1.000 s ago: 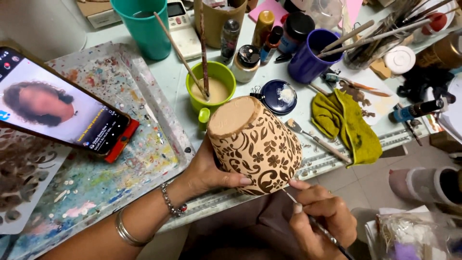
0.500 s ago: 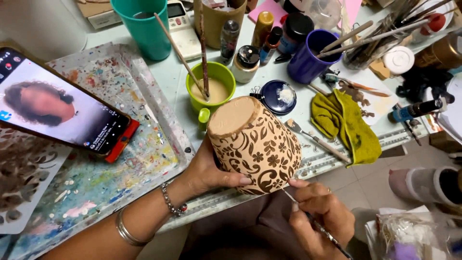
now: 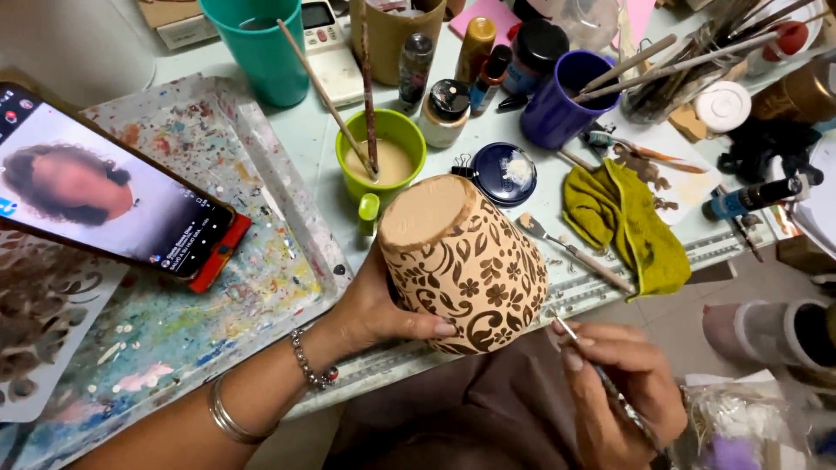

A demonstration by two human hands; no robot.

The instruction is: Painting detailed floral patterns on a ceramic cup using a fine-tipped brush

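— While the left hand [image 3: 383, 305] cradles it, where exactly is the pot?

— The tan clay pot [image 3: 466, 261] with its brown flower-and-leaf pattern sits tilted at the near edge of the surface [image 3: 313, 139], its flat base turned up toward the camera. The left fingers are wrapped round its lower side, the thumb pressed flat on the painted wall.

— And the right hand?

— The right hand [image 3: 618, 392] is just beside the pot, low and to the right. Its fingers are pinched together on a thin brush [image 3: 582, 348], whose tip meets the pot's patterned side.

— What lies around?

— Just behind the pot stands a green mug [image 3: 383, 161] of beige liquid with two sticks leaning in it. Right of that is a dark blue round lid [image 3: 505, 172], then a crumpled yellow-green cloth [image 3: 627, 218] with a small tool lying between cloth and pot. Further back are a teal cup [image 3: 261, 48] and a purple cup [image 3: 557, 104] holding brushes. On the left, a paint-spattered tray [image 3: 252, 252] carries a lit phone [image 3: 104, 204] in a red case. The left wrist wears a beaded bracelet and a metal bangle.
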